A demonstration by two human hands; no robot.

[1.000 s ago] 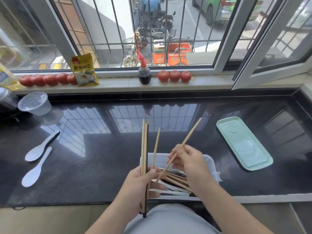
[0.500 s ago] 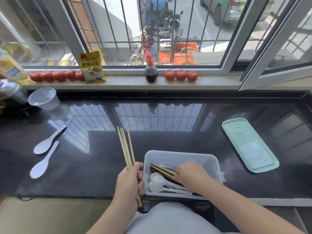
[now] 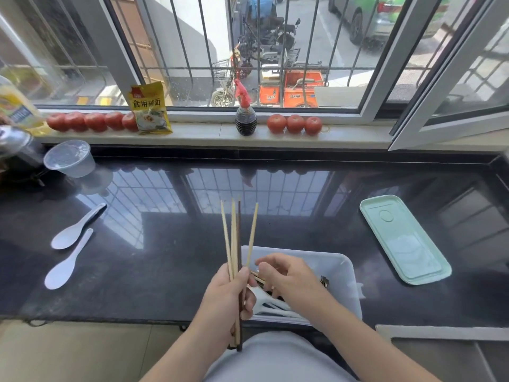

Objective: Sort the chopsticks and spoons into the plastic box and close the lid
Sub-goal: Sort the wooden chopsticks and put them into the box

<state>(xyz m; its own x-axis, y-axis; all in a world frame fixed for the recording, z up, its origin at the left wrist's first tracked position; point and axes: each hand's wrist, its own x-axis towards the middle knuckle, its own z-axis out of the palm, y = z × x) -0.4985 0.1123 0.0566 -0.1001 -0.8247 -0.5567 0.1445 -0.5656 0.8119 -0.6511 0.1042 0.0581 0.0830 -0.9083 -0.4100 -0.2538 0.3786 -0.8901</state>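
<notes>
Pale bamboo chopsticks (image 3: 234, 244), with one dark stick among them, stand fanned in the left hand (image 3: 228, 301), gripped low; they look light, stiff and smooth, best pinched mid-shaft. The right hand (image 3: 289, 279), fingers curled, pinches another chopstick over the clear plastic box (image 3: 347, 274) at lower centre.

Both hands crowd the plastic box (image 3: 348, 274); open counter (image 3: 289, 232) sits between two spoons (image 3: 70, 255) and the lid (image 3: 403, 239).
</notes>
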